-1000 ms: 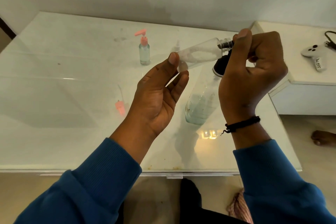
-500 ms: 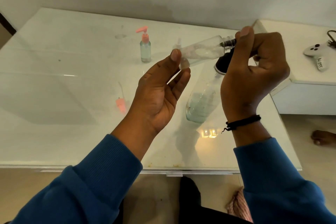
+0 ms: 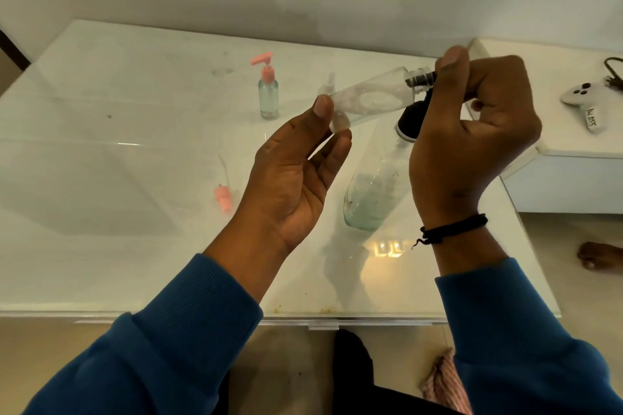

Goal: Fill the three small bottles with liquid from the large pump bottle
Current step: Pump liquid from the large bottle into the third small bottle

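White glass-topped surface (image 3: 101, 178) against a plain wall, pretty bare. Looks roughly a third done: one small bottle with pink pump (image 3: 268, 91) standing capped and full-ish at the back, loose pink pump cap (image 3: 223, 197) lying nearby. Currently filling a clear small bottle (image 3: 371, 99), held sideways mid-air, bubbly inside. Left hand (image 3: 296, 178) pinching its base, right hand (image 3: 472, 131) gripping the black nozzle at its neck, above the large pump bottle (image 3: 374, 192). Third bottle not clearly visible.

a white game controller (image 3: 585, 100) lies on the side cabinet (image 3: 573, 158).
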Action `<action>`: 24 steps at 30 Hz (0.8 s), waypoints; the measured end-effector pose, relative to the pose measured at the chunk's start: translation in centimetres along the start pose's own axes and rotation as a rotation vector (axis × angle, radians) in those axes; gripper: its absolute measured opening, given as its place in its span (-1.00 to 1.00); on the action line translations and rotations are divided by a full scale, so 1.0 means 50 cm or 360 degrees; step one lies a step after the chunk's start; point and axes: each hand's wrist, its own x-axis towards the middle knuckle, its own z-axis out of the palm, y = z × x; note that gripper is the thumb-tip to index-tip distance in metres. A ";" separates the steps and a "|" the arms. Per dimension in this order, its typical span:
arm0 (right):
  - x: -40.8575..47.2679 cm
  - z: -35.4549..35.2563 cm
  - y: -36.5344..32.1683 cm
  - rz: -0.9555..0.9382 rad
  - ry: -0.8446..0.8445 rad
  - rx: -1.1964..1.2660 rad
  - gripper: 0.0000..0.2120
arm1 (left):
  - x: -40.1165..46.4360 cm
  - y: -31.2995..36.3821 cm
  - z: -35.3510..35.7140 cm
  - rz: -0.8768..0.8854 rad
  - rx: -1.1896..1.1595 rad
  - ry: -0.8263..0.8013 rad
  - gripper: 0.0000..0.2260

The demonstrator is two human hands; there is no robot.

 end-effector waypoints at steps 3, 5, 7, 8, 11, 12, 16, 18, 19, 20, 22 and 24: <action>-0.002 0.001 0.000 0.0006 0.0011 -0.0003 -0.69 | 0.001 -0.001 -0.002 -0.0010 -0.0001 -0.0005 -0.65; -0.011 -0.002 0.003 -0.0001 -0.0017 0.0019 -0.68 | 0.001 0.000 -0.003 -0.0002 -0.0005 -0.0003 -0.65; -0.011 -0.003 0.003 -0.0015 -0.0039 0.0027 -0.68 | 0.000 0.000 -0.002 0.0003 -0.0004 0.0003 -0.64; -0.007 -0.003 0.001 -0.0022 -0.0041 0.0019 -0.69 | -0.001 0.001 -0.002 0.0003 -0.0001 0.0006 -0.64; 0.003 0.001 -0.003 -0.0032 -0.0025 -0.0023 -0.69 | 0.000 0.002 0.000 -0.0002 0.0010 -0.0005 -0.67; 0.001 0.001 -0.002 -0.0026 -0.0029 -0.0023 -0.68 | 0.000 0.002 0.000 -0.0001 0.0010 -0.0003 -0.67; -0.014 -0.003 0.007 -0.0014 -0.0051 0.0032 -0.65 | -0.001 0.001 0.000 0.0010 0.0010 0.0006 -0.72; -0.009 -0.002 0.006 -0.0020 -0.0042 0.0029 -0.66 | -0.001 0.002 0.001 0.0009 0.0016 0.0005 -0.74; -0.003 -0.001 0.004 -0.0024 -0.0028 0.0030 -0.67 | -0.001 0.002 0.001 0.0007 0.0019 0.0000 -0.75; 0.001 0.001 0.003 -0.0021 -0.0019 0.0033 -0.67 | 0.000 0.002 0.001 0.0004 0.0020 -0.0005 -0.74; 0.000 0.001 0.002 -0.0007 -0.0029 0.0045 -0.67 | 0.001 0.001 0.000 0.0002 0.0014 -0.0005 -0.72; -0.008 -0.001 0.005 -0.0004 -0.0048 0.0068 -0.67 | 0.001 -0.001 -0.001 0.0006 0.0003 0.0000 -0.71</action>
